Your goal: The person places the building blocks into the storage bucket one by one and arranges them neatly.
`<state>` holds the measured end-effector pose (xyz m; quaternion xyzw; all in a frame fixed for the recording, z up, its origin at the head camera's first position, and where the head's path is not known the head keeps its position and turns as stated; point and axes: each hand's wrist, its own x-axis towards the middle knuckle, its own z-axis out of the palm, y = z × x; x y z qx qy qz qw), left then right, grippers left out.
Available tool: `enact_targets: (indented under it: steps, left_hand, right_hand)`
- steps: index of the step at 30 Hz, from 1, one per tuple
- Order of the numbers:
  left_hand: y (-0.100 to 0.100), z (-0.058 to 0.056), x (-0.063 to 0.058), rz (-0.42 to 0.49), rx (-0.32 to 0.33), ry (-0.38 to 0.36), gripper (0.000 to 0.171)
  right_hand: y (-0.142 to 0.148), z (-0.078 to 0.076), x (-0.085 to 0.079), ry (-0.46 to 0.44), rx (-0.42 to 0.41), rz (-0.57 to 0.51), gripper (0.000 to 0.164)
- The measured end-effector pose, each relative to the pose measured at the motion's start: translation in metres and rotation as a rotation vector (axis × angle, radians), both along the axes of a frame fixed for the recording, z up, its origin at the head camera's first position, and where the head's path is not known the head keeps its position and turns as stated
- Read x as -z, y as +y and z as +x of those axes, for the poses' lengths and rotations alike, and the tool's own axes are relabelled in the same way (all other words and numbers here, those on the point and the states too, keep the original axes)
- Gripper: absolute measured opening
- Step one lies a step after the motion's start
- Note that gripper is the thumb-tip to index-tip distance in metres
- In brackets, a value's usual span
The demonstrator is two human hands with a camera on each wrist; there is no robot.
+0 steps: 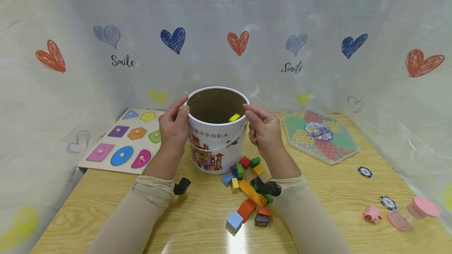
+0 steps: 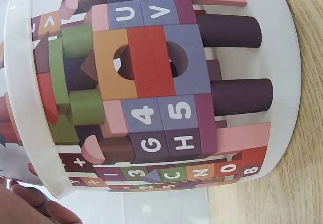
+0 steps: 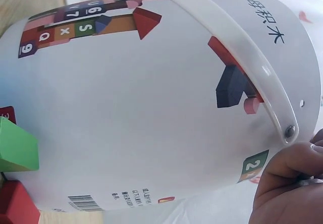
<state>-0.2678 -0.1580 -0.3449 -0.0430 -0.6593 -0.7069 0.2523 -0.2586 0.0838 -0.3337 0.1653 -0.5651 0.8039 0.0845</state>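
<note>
A white toy-block bucket (image 1: 231,158) with printed block pictures stands upright on the table. My left hand (image 1: 172,130) grips its rim from the left, the thumb on the near side. At the right side of the rim, my right hand (image 1: 265,130) pinches with thumb and forefinger, its other fingers curled. A yellow block (image 1: 234,117) shows inside; the bucket's bottom is hidden. The white carrying handle (image 1: 216,149) hangs down across the front. In the right wrist view, a green block (image 3: 17,146) and a red block (image 3: 17,204) lie close to the bucket's base.
Loose blocks, among them an orange one (image 1: 252,193) and a light blue one (image 1: 234,222), lie before the bucket. A knobbed shape puzzle (image 1: 116,138) is at left, a hexagonal game board (image 1: 319,134) at right. Chips (image 1: 365,172) and a pink pig (image 1: 372,213) lie farther right.
</note>
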Motion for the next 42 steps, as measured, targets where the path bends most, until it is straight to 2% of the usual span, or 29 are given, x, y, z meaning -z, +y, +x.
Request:
enact_targets:
  steps: [7,10,12,15,19,23,25,28,32,42]
  left_hand:
    - [0.002,0.001,0.000,0.001,0.001,0.003,0.032]
    - [0.003,0.002,-0.001,0.001,0.011,0.008,0.033]
    - [0.004,0.002,-0.001,0.000,0.013,0.004,0.033]
    - [0.004,0.001,-0.002,0.003,0.015,-0.004,0.033]
    - [0.003,0.001,-0.002,0.007,0.000,-0.026,0.032]
    - [0.002,0.001,-0.003,0.015,-0.007,-0.036,0.032]
    - [0.002,0.001,-0.003,0.017,-0.001,-0.035,0.032]
    - [0.001,0.002,-0.003,0.008,0.001,-0.040,0.032]
    - [0.000,0.003,-0.004,-0.004,-0.005,-0.038,0.033]
    - [0.000,0.002,-0.003,-0.001,0.003,-0.009,0.032]
  right_hand:
    - [0.014,-0.001,0.003,0.024,0.013,0.027,0.036]
    - [0.027,-0.007,0.013,0.017,0.040,0.033,0.037]
    - [0.036,-0.012,0.024,-0.025,0.055,0.055,0.038]
    - [0.049,-0.020,0.046,-0.149,0.064,0.185,0.040]
    - [0.063,-0.025,0.077,-0.315,0.032,0.460,0.045]
    - [0.069,-0.027,0.098,-0.391,0.010,0.659,0.047]
    - [0.070,-0.027,0.105,-0.412,0.000,0.717,0.044]
    - [0.070,-0.028,0.109,-0.419,-0.063,0.771,0.038]
    - [0.069,-0.025,0.107,-0.386,-0.155,0.805,0.029]
    - [0.070,-0.022,0.104,-0.272,-0.236,0.900,0.030]
